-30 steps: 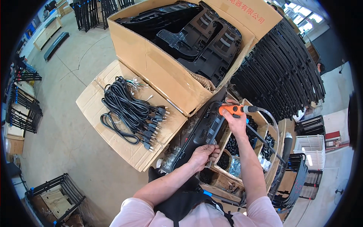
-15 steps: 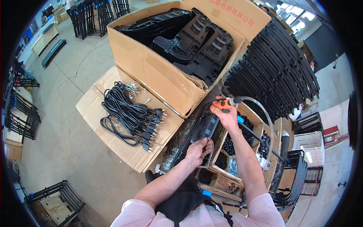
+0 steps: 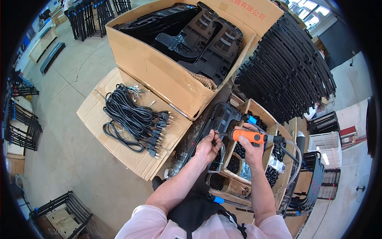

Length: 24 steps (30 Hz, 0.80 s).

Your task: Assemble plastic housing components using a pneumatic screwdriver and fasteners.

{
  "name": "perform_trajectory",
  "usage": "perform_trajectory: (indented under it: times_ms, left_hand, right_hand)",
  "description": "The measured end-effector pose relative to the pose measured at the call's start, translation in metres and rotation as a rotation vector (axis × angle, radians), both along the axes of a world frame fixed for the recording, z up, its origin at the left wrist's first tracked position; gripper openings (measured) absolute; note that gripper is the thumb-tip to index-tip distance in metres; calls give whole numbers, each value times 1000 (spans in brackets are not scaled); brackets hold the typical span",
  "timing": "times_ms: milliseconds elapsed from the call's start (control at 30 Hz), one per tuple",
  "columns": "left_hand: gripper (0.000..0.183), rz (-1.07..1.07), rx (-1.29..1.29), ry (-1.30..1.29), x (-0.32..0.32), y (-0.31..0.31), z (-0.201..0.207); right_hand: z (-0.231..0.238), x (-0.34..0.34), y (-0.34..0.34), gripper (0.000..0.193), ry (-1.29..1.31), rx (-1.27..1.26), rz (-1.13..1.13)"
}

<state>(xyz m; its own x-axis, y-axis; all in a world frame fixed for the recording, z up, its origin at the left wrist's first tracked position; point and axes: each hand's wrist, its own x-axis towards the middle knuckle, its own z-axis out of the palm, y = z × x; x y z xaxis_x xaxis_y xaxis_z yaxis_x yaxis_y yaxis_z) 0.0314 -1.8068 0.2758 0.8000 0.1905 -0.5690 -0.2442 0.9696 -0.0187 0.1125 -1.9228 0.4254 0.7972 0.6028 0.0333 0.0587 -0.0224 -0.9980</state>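
Note:
A long black plastic housing lies tilted in front of me, between the big carton and a small box. My left hand pinches its near side, fingers closed on the part's edge. My right hand grips an orange powered screwdriver held level, its tip pointing left at the housing beside my left fingers. A hose runs from the tool's rear end down to the right.
A big cardboard carton of black plastic shells stands ahead. Coiled black power cords lie on flattened cardboard at left. Stacked black grilles fill the right. A small box of black small parts sits under my right hand. Black metal racks line the floor at left.
The orange screwdriver has come down and left from above the box to the housing. My left hand shifted up along the housing toward the tool tip.

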Motion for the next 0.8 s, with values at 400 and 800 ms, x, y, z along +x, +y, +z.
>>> perform_trajectory:
  times_ms: [400, 800]
  left_hand:
    - [25, 21, 38, 1, -2, 7, 7]
    - [31, -118, 139, 8, -8, -5, 17]
  right_hand:
    - [0, 1, 10, 52, -6, -11, 23]
    - [-28, 15, 44, 51, -61, -68, -57]
